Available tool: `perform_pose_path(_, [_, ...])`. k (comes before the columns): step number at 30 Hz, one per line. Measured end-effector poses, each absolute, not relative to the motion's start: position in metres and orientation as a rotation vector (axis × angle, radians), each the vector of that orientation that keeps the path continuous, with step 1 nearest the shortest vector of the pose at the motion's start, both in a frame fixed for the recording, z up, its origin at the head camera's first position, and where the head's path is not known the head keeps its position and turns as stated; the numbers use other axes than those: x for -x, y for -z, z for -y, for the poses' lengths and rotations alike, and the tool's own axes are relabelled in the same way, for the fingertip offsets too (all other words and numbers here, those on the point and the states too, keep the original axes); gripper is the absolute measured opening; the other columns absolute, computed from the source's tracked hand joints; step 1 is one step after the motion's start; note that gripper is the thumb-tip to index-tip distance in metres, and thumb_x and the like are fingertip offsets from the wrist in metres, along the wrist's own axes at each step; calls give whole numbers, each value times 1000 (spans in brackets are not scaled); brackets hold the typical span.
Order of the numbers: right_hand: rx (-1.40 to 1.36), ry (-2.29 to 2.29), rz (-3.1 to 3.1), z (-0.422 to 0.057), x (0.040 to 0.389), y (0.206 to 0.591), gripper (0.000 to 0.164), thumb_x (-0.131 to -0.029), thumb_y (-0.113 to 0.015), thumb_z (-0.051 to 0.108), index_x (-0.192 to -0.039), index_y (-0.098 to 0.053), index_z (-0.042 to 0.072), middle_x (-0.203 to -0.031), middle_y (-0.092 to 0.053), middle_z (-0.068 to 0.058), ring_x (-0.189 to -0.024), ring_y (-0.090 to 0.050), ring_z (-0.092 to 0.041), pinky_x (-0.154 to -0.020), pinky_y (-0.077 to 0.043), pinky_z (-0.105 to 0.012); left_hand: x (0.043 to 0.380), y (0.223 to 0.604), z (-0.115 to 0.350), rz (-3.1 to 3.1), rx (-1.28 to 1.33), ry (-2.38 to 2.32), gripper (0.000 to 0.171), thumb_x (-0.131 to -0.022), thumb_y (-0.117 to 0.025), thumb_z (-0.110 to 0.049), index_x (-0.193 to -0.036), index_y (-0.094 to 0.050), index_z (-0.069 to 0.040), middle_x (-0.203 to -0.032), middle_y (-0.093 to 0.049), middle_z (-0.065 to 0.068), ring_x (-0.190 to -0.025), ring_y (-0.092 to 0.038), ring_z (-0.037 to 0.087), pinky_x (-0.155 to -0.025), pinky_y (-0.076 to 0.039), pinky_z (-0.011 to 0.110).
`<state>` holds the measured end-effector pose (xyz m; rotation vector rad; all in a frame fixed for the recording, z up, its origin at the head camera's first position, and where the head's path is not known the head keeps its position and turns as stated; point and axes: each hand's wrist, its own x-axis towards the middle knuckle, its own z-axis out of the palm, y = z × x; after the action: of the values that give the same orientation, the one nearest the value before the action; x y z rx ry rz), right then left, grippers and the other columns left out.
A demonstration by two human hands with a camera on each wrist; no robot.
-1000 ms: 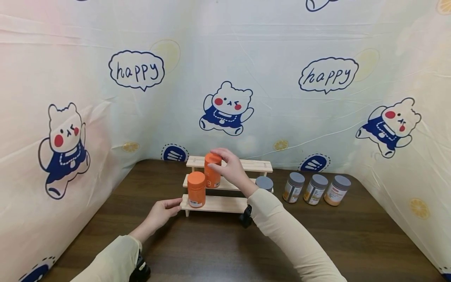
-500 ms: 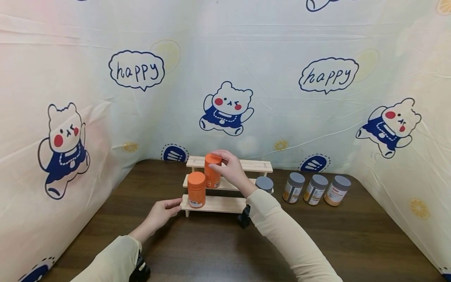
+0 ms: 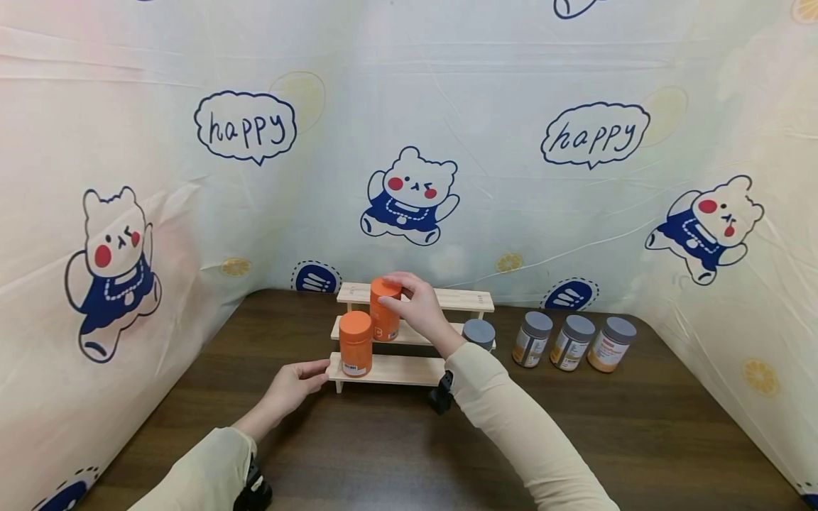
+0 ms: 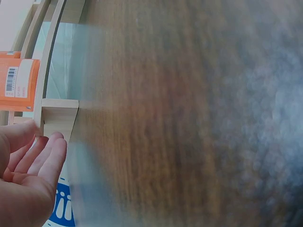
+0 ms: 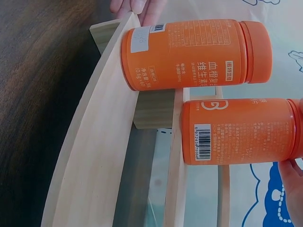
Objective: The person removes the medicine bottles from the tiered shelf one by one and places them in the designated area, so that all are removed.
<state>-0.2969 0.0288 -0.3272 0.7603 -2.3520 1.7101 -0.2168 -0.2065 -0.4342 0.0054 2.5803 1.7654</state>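
Note:
A three-tier wooden display rack [image 3: 409,370] stands on the table. My left hand [image 3: 290,389] pinches the left end of its lowest tier, thumb above and fingers below, as the left wrist view shows. On that tier an orange supplement bottle [image 3: 356,344] stands upright at the left. Behind it, on the middle tier, is a second orange bottle [image 5: 241,131]. My right hand [image 3: 418,309] holds this one near its cap, thumb toward me and fingers at the top. A grey-lidded jar [image 3: 479,332] is at the middle tier's right end, partly hidden by the right sleeve.
To the right of the rack, three grey-lidded jars [image 3: 571,343] stand in a row on the brown table [image 3: 358,454]. The rack's top tier [image 3: 447,299] lies behind the right hand. A printed cloth [image 3: 486,213] hangs behind and at both sides.
Both hands keep their places. The right wrist and forearm have dropped and shifted slightly left. The bottles and rack appear unmoved.

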Motion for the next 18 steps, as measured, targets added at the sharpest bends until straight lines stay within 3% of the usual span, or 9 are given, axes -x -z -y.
perform_pose_path(11, [-779, -1719, 2345, -28, 297, 327, 32, -84, -68, 14, -114, -65, 1, -125, -53, -7, -119, -45, -22, -100, -36, -34, 215, 433, 206, -2593, 3, -1752, 36, -90, -58, -6, -123, -55, 6, -124, -52, 24, -102, -59, 28, -79, -52, 35])
perform_pose_path(18, [-753, -1706, 2337, -29, 295, 325, 33, -84, -68, 15, -114, -65, 1, -123, -54, -5, -117, -46, -19, -98, -37, -31, 216, 433, 206, -2591, -1, -1757, 35, -90, -58, -6, -123, -55, 5, -124, -53, 23, -102, -59, 27, -79, -52, 34])
